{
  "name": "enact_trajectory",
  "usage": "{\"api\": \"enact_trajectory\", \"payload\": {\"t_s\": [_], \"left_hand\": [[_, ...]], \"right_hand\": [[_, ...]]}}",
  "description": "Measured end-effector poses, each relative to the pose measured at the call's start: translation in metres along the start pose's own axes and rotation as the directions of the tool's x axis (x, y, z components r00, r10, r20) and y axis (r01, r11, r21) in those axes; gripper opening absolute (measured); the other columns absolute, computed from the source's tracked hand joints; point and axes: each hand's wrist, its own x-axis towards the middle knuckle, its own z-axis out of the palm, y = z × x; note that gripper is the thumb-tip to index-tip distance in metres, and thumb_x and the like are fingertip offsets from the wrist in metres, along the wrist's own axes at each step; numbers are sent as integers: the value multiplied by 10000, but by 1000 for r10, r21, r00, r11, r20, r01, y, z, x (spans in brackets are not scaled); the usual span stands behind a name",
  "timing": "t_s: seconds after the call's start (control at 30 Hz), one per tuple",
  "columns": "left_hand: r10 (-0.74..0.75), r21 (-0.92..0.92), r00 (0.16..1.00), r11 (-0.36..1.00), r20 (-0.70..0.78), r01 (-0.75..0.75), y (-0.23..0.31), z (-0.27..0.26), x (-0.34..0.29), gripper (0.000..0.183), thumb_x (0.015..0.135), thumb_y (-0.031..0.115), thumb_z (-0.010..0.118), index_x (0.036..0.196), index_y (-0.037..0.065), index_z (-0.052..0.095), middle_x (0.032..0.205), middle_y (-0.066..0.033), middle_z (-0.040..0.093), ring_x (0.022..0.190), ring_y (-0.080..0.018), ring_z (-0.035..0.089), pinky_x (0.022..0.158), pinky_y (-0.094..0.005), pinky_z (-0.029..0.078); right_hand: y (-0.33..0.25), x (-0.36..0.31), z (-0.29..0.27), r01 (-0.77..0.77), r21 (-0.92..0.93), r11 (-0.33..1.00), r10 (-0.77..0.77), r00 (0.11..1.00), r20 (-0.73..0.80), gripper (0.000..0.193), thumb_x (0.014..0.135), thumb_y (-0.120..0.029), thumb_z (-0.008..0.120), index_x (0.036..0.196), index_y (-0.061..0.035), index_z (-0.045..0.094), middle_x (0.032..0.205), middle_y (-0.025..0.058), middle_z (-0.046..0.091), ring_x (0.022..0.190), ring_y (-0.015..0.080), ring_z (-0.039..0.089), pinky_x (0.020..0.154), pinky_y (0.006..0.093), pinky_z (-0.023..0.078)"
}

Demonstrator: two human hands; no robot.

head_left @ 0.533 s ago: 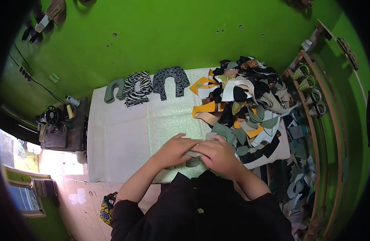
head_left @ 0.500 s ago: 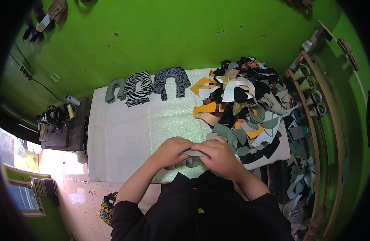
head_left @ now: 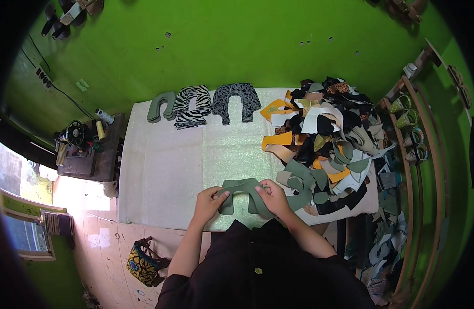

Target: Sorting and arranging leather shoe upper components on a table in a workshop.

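A grey-green U-shaped cut piece (head_left: 240,185), of leather or fabric, spans the space between my hands at the table's near edge. My left hand (head_left: 208,204) pinches its left side with the thumb on top. On the opposite side my right hand (head_left: 274,198) grips it, thumb over the upper face. More green material shows beneath it; whether these are separate layers I cannot tell. Along the table's far edge lie a green curved stack (head_left: 161,106), zebra-patterned pieces (head_left: 192,106) and a black-and-grey patterned U-shaped stack (head_left: 237,100).
A big heap of coloured scraps (head_left: 324,134) covers the right part of the white-covered table (head_left: 162,170). To the left stands a sewing machine (head_left: 76,135) with thread spools. A shoe rack (head_left: 419,154) runs along the right wall. A patterned bag (head_left: 142,263) lies on the floor.
My hands have moved apart, and the green piece between them is now spread and seen from above. The whole view has shifted, so the table sits slightly further right.
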Motion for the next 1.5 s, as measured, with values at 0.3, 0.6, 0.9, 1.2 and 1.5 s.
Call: {"api": "enact_trajectory", "payload": {"t_s": [0.3, 0.6, 0.9, 1.2, 1.5], "left_hand": [[43, 349, 988, 937, -149, 12, -43, 26, 40, 349, 834, 334, 615, 821, -14, 597, 688, -190, 609, 637, -321, 611, 586, -385, 461], [138, 566, 984, 823, -116, -48, -56, 40, 51, 376, 830, 386, 606, 925, 24, 566, 730, -213, 625, 706, -383, 619, 605, -460, 474], [527, 656, 827, 698, -197, -288, -53, 43, 37, 303, 805, 260, 610, 1057, 92, 592, 1128, -146, 546, 1040, -306, 515, 851, -397, 387], [590, 678, 791, 648, -159, -348, -40, 61, 12, 274, 792, 215, 595, 1058, 156, 622, 1193, -129, 490, 1161, -304, 423, 927, -520, 251], [671, 588, 691, 682, -268, -434, -3, 63, 9, 240, 756, 188, 619, 991, 143, 645, 1173, -127, 481, 1137, -289, 405, 918, -446, 200]], "right_hand": [[48, 15, 25, 71, -624, 778, -233, 955, -182, 219, 848, -285, 595, 779, -78, 580, 557, 54, 547, 491, 221, 519, 620, 362, 345], [75, 20, 27, -27, -761, 648, -259, 932, -253, 260, 850, -299, 560, 677, -106, 569, 587, 49, 582, 602, 251, 573, 694, 408, 273], [61, 21, 26, 36, -779, 626, -413, 863, -291, 221, 801, -292, 621, 923, -114, 570, 918, 60, 599, 848, 225, 569, 759, 422, 275], [57, -8, -27, -96, -745, 660, -459, 734, -501, 313, 783, -311, 627, 1016, -126, 529, 1064, 65, 511, 1059, 255, 443, 839, 431, 255], [77, -29, -86, -413, -633, 655, -342, 585, -736, 206, 751, -278, 681, 889, -150, 598, 851, -25, 588, 945, 188, 509, 839, 452, 242]]}}
